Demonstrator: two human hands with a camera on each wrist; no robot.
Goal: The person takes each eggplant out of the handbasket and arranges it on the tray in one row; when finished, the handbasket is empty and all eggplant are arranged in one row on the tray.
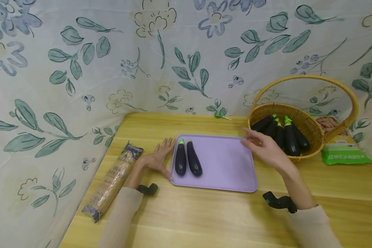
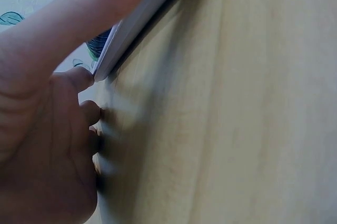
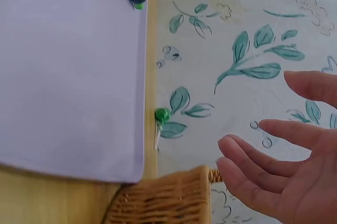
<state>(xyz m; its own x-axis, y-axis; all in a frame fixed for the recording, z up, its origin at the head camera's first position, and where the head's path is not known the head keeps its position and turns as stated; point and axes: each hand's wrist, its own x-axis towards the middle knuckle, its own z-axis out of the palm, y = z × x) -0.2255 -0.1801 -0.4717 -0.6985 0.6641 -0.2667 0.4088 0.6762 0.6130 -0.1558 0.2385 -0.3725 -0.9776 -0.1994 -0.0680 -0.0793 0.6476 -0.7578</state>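
Two dark eggplants, one (image 1: pixel 180 159) at the far left and another (image 1: pixel 194 159) beside it, lie side by side on a light purple tray (image 1: pixel 224 165). My left hand (image 1: pixel 157 157) rests at the tray's left edge, fingers spread, thumb touching near the front corner. In the left wrist view its fingertips meet the tray rim and the wood. My right hand (image 1: pixel 263 146) hovers near the tray's right back corner, beside the basket, holding nothing. Its fingers are loosely bent and apart in the right wrist view. Several more eggplants (image 1: pixel 291 137) fill the wicker basket (image 1: pixel 317 132).
A long clear packet of noodles (image 1: pixel 113 179) lies left of my left arm. Right of the basket is a green food packet (image 1: pixel 344 151). A green lollipop (image 1: pixel 218 115) lies at the table's back edge, against the floral cloth (image 1: pixel 136 69).
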